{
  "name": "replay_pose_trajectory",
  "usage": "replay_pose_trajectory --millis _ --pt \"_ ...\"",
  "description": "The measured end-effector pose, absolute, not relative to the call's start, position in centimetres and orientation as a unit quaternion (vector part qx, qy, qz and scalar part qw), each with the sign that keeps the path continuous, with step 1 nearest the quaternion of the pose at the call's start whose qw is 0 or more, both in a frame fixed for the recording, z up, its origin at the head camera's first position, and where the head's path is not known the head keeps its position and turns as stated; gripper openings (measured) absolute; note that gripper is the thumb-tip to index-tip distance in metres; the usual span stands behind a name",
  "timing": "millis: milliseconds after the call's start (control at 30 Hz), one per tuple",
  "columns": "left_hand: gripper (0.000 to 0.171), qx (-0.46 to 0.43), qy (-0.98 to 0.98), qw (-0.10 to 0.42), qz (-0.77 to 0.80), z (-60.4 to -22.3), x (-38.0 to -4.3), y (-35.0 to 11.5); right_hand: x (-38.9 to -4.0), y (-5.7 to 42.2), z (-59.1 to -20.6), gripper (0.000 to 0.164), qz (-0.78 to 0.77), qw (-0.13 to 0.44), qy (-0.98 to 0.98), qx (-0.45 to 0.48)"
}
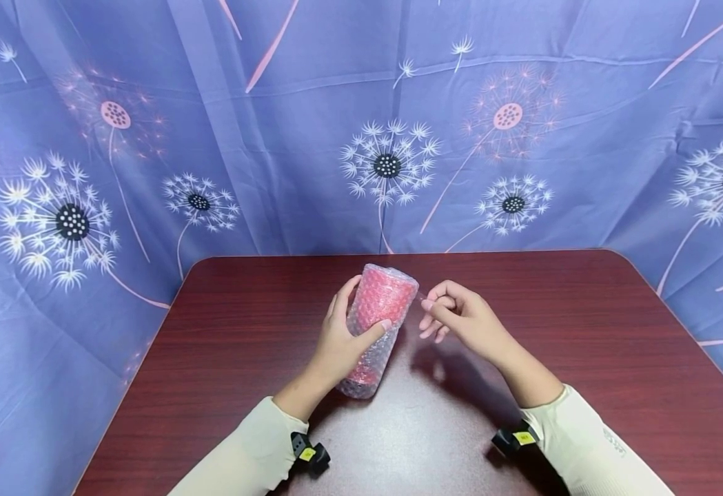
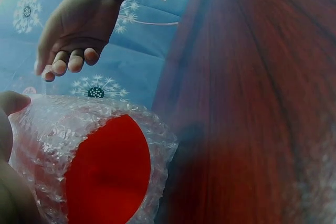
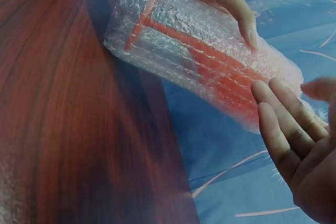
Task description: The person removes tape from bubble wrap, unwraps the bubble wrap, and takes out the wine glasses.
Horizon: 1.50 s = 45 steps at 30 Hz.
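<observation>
A red object in clear bubble wrap (image 1: pixel 381 313) leans at a tilt over the table, long and rounded in shape. My left hand (image 1: pixel 342 337) grips it around the side, thumb across the front. In the left wrist view its flat red end (image 2: pixel 113 169) shows through the open edge of the wrap. Just right of the package's upper end, my right hand (image 1: pixel 460 318) pinches a thin clear strip (image 2: pixel 43 84), which looks like tape, between thumb and forefinger. That strip runs down to the wrap, and the other right fingers are loosely bent. Red bars (image 3: pixel 173 35) show through the plastic in the right wrist view.
The dark red wooden table (image 1: pixel 231 344) spreads under both arms. Behind it hangs a blue cloth (image 1: pixel 311 124) with dandelion prints, also along the sides. Black wrist cameras (image 1: pixel 311 455) are strapped at both sleeves.
</observation>
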State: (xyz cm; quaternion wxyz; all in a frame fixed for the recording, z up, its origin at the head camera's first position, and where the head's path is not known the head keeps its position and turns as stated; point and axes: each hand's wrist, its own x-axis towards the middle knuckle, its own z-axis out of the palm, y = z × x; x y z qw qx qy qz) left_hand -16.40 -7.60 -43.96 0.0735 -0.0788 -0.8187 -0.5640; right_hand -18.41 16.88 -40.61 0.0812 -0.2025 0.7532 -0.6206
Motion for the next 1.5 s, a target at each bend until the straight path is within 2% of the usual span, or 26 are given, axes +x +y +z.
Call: replay_pose_trajectory --millis 200,467,767,1200,1500 --pt "0.089 -0.082 -0.819 0.071 -0.563 -44.05 -16.39 -7.64 -18.53 16.72 -40.76 0.025 -0.611 0.075 0.767 -0.179" --pt "0.094 -0.096 -0.824 0.066 -0.554 -44.12 -16.46 -7.72 -18.55 16.62 -41.09 0.015 -0.616 0.083 0.761 -0.186" --pt "0.093 -0.097 -0.824 0.053 -0.555 -43.95 -16.37 -7.64 -18.41 16.50 -40.91 0.027 -0.607 0.080 0.761 -0.214" --pt "0.092 -0.094 -0.818 0.045 -0.566 -44.07 -16.40 -7.64 -18.29 16.58 -40.90 0.028 -0.604 0.094 0.760 -0.219" --pt "0.093 -0.094 -0.811 0.050 -0.575 -44.12 -16.41 -7.64 -18.29 16.56 -40.73 0.018 -0.598 0.085 0.767 -0.217"
